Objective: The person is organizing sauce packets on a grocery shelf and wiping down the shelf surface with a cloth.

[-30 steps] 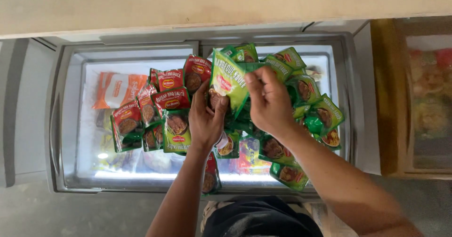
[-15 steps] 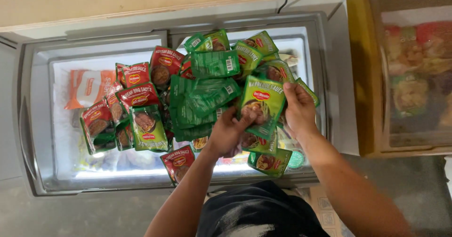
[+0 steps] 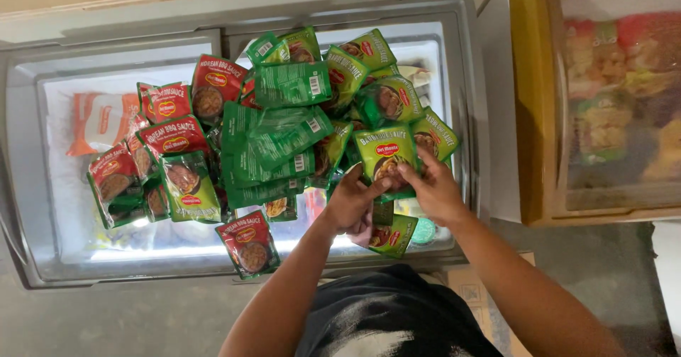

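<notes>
Glass-topped chest freezer [image 3: 468, 101] | left hand [image 3: 351, 204] and right hand [image 3: 436, 190] both pinch green foil sauce pouch [image 3: 386, 155] | sorting step; steady placement needed beside heap of green pouches [image 3: 284, 137] left of hands

Red sauce pouches [image 3: 174, 133] on chest freezer [image 3: 468, 80] — perhaps snacks [image 3: 617, 94] alongside.

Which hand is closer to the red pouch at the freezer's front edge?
Left. The left hand is just right of the red pouch; the right hand is farther right.

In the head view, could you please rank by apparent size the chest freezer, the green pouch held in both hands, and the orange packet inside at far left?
1. Chest freezer
2. Orange packet
3. Green pouch

The last two look alike; the pouch sits nearer the camera.
</notes>
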